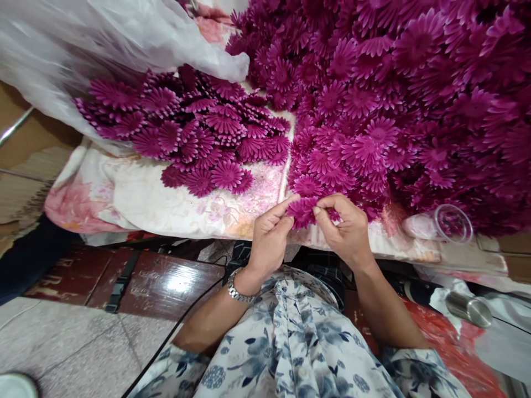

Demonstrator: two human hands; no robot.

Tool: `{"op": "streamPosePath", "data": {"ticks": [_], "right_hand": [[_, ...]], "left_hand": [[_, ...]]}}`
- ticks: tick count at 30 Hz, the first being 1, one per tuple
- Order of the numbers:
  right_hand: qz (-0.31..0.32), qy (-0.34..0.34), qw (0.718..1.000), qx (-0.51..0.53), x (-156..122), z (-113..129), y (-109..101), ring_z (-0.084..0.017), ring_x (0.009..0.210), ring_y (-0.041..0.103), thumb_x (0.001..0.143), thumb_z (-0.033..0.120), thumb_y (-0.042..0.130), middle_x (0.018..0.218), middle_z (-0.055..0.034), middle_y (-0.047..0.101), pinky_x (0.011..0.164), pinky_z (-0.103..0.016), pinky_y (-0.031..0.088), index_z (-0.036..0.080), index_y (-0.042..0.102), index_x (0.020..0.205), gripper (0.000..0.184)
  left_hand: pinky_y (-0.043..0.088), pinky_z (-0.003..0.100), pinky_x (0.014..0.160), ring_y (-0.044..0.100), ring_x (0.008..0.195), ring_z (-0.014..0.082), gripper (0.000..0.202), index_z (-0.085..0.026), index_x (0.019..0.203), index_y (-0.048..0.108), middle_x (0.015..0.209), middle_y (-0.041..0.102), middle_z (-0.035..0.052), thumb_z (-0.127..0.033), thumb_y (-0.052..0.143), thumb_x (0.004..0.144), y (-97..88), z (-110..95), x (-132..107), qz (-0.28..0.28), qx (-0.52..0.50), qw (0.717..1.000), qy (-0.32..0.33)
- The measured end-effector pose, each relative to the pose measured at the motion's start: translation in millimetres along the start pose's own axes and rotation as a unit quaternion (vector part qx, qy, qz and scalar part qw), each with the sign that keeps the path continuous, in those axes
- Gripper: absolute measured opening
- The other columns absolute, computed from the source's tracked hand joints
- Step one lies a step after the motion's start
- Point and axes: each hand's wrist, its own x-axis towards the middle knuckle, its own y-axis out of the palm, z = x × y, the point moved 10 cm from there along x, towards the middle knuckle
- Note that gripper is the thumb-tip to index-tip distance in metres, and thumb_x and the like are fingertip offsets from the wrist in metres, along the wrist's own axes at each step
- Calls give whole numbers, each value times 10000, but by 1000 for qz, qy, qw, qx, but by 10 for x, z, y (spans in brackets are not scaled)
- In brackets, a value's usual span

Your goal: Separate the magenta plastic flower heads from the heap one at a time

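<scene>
Both hands pinch one magenta flower (302, 213) between them: left hand (269, 239) gripping its left edge, right hand (346, 228) its right. Tugging unevenly could tear petals; the big flower heap (394, 99) just beyond might spill.

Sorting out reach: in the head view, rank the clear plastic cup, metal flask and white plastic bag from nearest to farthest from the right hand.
From the right hand:
1. Clear plastic cup, just to its right on the cloth edge.
2. Metal flask, lower right, below the work surface.
3. White plastic bag, far upper left.
</scene>
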Motion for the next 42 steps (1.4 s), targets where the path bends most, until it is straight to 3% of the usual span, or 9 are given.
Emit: {"op": "streamPosePath", "data": {"ticks": [4, 7, 9, 12, 17, 25, 33, 37, 42], "right_hand": [[-50, 34, 998, 4, 66, -155, -267, -123, 645, 559, 811, 220, 562, 692, 10, 591, 618, -258, 447, 197, 575, 771, 48], [-118, 55, 991, -7, 157, -262, -554, -116, 621, 546, 795, 249, 592, 686, 14, 586, 596, -252, 436, 193, 589, 787, 57], [-125, 77, 989, 20, 220, -341, -632, -104, 588, 522, 787, 265, 605, 664, 20, 571, 566, -241, 418, 190, 596, 784, 76], [-93, 121, 980, 126, 271, -464, -568, -80, 524, 464, 782, 289, 617, 615, 35, 532, 500, -216, 373, 186, 596, 761, 107], [-65, 168, 941, 286, 241, -557, -423, -63, 520, 444, 742, 283, 664, 619, 39, 530, 495, -196, 367, 188, 604, 745, 112], [-34, 197, 910, 363, 183, -598, -347, -75, 556, 454, 705, 331, 705, 633, 35, 527, 532, -201, 385, 200, 613, 749, 166], [7, 250, 868, 430, 71, -579, -118, -80, 544, 421, 678, 380, 726, 620, 41, 498, 527, -209, 365, 210, 585, 741, 230], [45, 229, 881, 412, -14, -501, 34, -71, 564, 421, 754, 344, 667, 642, 42, 494, 544, -199, 357, 201, 580, 766, 168], [69, 213, 910, 349, -93, -414, 107, -66, 558, 391, 840, 407, 556, 633, 42, 467, 525, -191, 337, 192, 609, 862, 222]], "left_hand": [[497, 274, 809, 662, 791, 143, 295, -187, 930, 718, 844, 739, 20, -134, 617, 658, -23, -82, 26, -28, -23, 999, 4], [527, 282, 712, 664, 718, 152, 219, -168, 849, 711, 774, 732, 31, -156, 614, 654, 8, -85, 27, -24, -26, 999, -14], [542, 285, 658, 651, 654, 145, 142, -155, 770, 694, 718, 717, 26, -170, 628, 646, 30, -85, 25, -20, -35, 999, -26], [563, 291, 644, 625, 612, 122, 73, -149, 706, 664, 668, 679, -3, -171, 652, 638, 61, -88, 30, -12, -57, 997, -40], [576, 294, 648, 601, 569, 103, 68, -147, 704, 658, 623, 642, -18, -142, 654, 636, 97, -50, 41, 4, -81, 995, -65], [540, 203, 519, 580, 509, 81, 102, -147, 701, 656, 610, 643, -25, -132, 653, 600, 153, -26, 36, 2, -89, 993, -74], [531, 264, 468, 589, 495, 126, 83, -148, 680, 617, 576, 617, -22, -156, 635, 599, 245, -41, -14, 16, -79, 992, -98], [516, 243, 495, 563, 511, 105, 80, -158, 713, 646, 599, 616, -25, -154, 614, 640, 300, -71, -18, 31, -58, 995, -69], [476, 189, 577, 539, 590, 79, 151, -174, 735, 683, 654, 625, -29, -99, 558, 697, 207, -100, 11, 26, 33, 999, 19]]}}
